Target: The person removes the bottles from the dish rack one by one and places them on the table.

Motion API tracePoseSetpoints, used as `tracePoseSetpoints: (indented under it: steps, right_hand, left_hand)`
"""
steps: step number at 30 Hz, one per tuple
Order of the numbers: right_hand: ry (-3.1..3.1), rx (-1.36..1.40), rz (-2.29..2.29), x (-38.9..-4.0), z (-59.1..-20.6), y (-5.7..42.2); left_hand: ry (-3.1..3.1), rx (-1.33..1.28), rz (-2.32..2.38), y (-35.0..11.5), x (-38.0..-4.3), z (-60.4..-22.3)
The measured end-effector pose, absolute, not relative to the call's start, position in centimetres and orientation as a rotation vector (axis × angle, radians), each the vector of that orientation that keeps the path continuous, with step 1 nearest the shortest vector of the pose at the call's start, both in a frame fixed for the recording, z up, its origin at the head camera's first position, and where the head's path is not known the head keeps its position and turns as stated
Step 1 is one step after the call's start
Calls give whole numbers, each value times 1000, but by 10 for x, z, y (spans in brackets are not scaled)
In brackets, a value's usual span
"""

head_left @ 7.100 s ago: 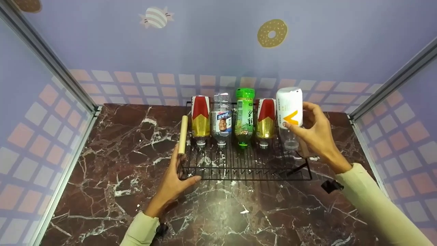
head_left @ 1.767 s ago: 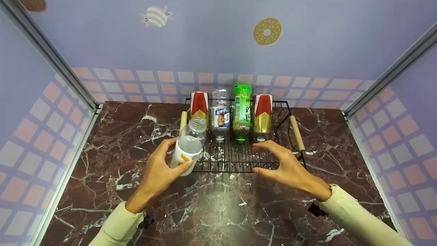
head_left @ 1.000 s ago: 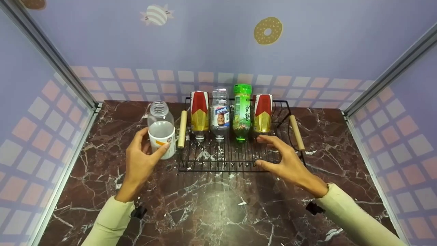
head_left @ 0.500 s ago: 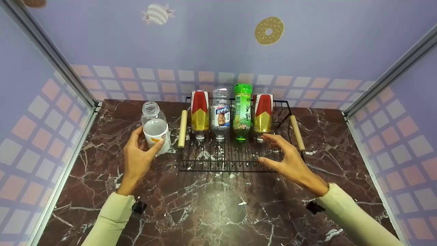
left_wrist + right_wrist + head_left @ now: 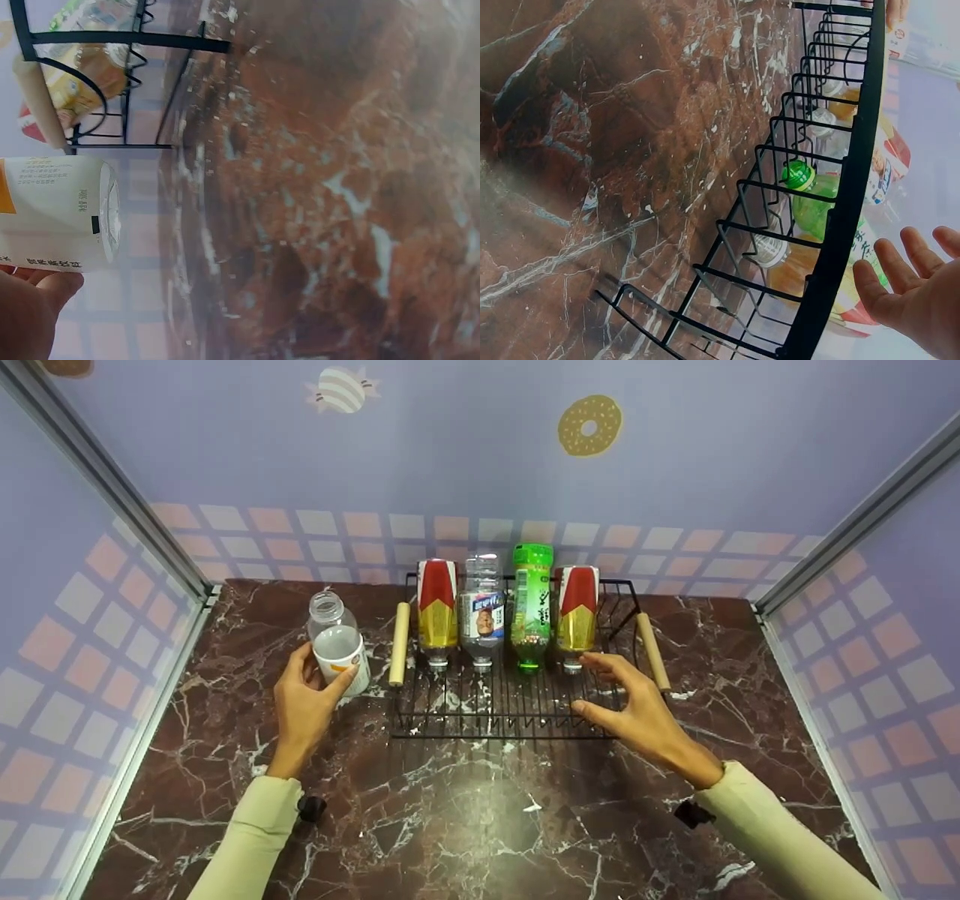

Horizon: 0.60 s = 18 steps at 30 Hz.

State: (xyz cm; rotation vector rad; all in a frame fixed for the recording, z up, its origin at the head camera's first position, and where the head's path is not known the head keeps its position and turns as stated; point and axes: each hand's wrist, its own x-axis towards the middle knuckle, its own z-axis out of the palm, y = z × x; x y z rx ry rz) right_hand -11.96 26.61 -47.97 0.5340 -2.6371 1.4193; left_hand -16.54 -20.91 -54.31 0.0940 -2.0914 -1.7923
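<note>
My left hand (image 5: 306,701) grips a clear bottle with a white label (image 5: 341,664), neck up, to the left of the black wire rack (image 5: 495,735). Thumb in front, fingers behind; the base of this bottle (image 5: 109,214) shows in the left wrist view. Over the rack's front right part, my right hand (image 5: 645,712) hangs with fingers spread and nothing in them, near a red-and-gold bottle (image 5: 577,611). Neck down in the rack also stand a green bottle (image 5: 532,600), a clear bottle with a face on its label (image 5: 484,615) and a second red-and-gold bottle (image 5: 437,607).
Wooden handles flank the rack: the left handle (image 5: 400,645) beside the held bottle, the right handle (image 5: 652,651) behind the right hand. Dark marble counter (image 5: 450,825) lies below, with a white scrap (image 5: 532,804) on it. Walls enclose the back and both sides.
The white-labelled bottle was neck down in my right hand at the rack's right end. It passed to my left hand, turned neck up, and moved left past the rack.
</note>
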Motion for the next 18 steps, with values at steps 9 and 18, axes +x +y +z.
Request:
tracePoseSetpoints:
  steps: [9, 18]
  right_hand:
    - [-2617, 514, 1458, -122, -485, 267]
    - [-2619, 499, 1441, -124, -490, 269]
  left_hand:
    - [-2045, 192, -1857, -211, -180, -562]
    - [-1985, 218, -1886, -207, -194, -579]
